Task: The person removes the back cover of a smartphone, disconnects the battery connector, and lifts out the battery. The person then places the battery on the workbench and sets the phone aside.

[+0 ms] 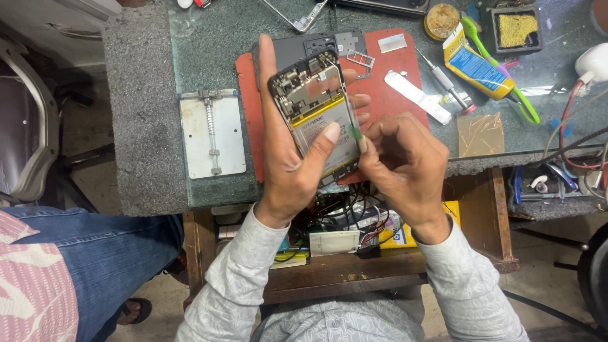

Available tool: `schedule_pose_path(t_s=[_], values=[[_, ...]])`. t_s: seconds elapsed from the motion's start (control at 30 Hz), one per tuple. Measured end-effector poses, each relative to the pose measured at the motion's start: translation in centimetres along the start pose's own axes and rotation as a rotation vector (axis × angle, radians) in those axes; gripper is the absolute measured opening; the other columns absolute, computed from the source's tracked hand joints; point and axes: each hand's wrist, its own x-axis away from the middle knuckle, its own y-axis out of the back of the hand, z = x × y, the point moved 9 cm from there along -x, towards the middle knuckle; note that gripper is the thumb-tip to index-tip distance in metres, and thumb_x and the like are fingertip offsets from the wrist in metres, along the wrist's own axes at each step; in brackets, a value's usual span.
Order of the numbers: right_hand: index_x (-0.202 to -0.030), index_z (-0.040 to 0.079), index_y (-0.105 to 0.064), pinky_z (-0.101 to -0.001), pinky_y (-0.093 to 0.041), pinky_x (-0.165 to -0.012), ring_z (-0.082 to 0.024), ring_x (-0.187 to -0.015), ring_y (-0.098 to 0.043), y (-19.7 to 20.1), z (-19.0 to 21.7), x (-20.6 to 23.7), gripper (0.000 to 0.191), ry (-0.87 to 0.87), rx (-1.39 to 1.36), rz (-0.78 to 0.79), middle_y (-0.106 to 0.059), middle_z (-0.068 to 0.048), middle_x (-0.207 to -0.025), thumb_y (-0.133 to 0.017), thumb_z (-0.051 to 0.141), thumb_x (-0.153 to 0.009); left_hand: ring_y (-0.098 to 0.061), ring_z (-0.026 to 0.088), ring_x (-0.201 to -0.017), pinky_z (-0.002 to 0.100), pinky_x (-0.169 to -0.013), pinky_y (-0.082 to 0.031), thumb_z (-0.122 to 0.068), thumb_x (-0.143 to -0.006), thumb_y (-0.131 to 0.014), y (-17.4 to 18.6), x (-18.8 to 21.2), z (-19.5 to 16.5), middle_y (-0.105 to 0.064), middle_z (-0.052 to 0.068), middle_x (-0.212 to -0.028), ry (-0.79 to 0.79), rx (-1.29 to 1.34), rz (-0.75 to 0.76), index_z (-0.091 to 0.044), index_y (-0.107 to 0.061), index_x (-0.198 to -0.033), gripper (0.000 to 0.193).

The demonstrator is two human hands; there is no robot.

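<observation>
Green stone bench top (209, 44), red mat (380, 95) at centre. Left hand (288, 164) fingers wrapped around an opened phone (316, 111), thumb pressed on its battery; phone sits above the mat, tilted. Right hand (405, 161) curled shut, pinching a small green tool (356, 134) at the phone's 3 o'clock edge. Containers: black tray (514, 28) at 1 o'clock holds yellow sponge; round tin (441, 20) beside it, contents unclear. Glue tube (475, 63) and screwdriver (446, 82) lie at 2 o'clock. Metal clamp plate (212, 133) at 9 o'clock, open bench around it. Near edge runs just under the hands; shelf below is packed with wires (345, 218).
</observation>
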Motion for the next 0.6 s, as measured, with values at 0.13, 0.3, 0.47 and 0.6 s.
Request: schedule_pose_path(t_s=[0.13,0.3,0.47,0.6], values=[[-0.102,-0.001,-0.061,-0.0199,-0.053,-0.065,-0.003,-0.078,-0.063,-0.4,-1.6,-0.1,0.012,-0.176,-0.227,0.106,-0.063,0.0,-0.092,-0.072,0.002,-0.099,-0.063,0.032,-0.131,0.05,-0.117,-0.055,0.005,-0.109,-0.055,0.1,-0.3,0.1,-0.051,0.024,-0.149,0.038,0.174,0.003,-0.026,0.012,-0.166,0.092],[-0.117,-0.003,-0.06,-0.0209,-0.057,-0.077,-0.006,-0.09,-0.067,-0.5,-0.7,-0.2,0.027,-0.183,-0.364,0.156,-0.069,-0.003,-0.099,-0.072,0.0,-0.094,-0.062,0.036,-0.134,0.051,-0.119,-0.054,0.004,-0.108,-0.056,-0.4,-0.5,-0.1,-0.05,0.024,-0.15,0.045,0.212,-0.006,-0.025,0.009,-0.166,0.092],[-0.112,-0.004,-0.066,-0.0218,-0.057,-0.077,-0.007,-0.088,-0.068,-0.4,-0.7,0.9,0.02,-0.297,-0.395,0.101,-0.072,-0.004,-0.098,-0.073,0.003,-0.094,-0.06,0.039,-0.134,0.051,-0.116,-0.053,0.004,-0.105,-0.055,-1.0,-0.7,-0.4,-0.049,0.024,-0.148,0.074,0.24,-0.025,-0.023,0.004,-0.17,0.092],[-0.108,-0.003,-0.069,-0.0226,-0.051,-0.08,-0.007,-0.089,-0.066,0.5,-1.4,2.4,0.015,-0.442,-0.559,0.036,-0.073,-0.005,-0.098,-0.072,0.006,-0.096,-0.058,0.04,-0.135,0.052,-0.118,-0.051,0.006,-0.104,-0.055,-2.3,-0.7,-0.9,-0.05,0.024,-0.147,0.107,0.27,-0.017,-0.022,-0.004,-0.171,0.088]])
